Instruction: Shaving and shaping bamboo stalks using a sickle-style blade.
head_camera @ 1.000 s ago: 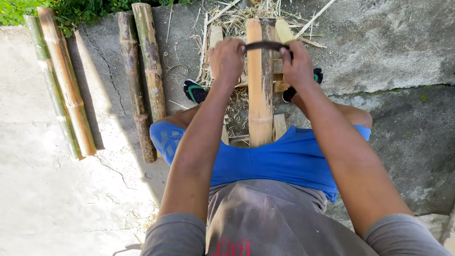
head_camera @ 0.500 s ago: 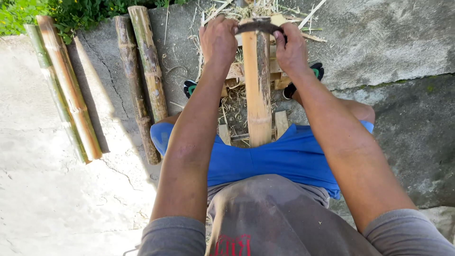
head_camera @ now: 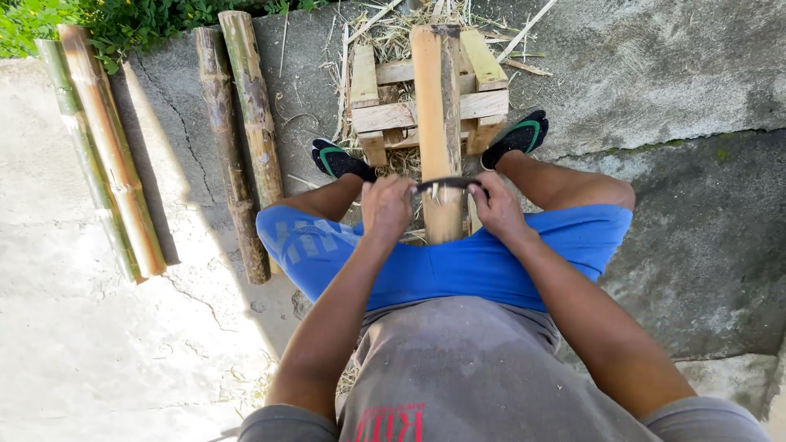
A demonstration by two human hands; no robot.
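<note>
Hands, left [head_camera: 386, 206] and right [head_camera: 497, 209], clamped on a curved blade [head_camera: 446, 185] across the upright bamboo slab [head_camera: 438, 123] at frame centre, lower end near the lap, pale wood above apparently scraped; four poles [head_camera: 246, 106] waiting upper left.

Left hand [head_camera: 386, 205] fisted, right hand [head_camera: 496, 209] fisted, arms extended forward

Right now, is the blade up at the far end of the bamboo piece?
No, both hands, left hand and right hand, hold the blade across the bamboo piece near its close end.
</note>
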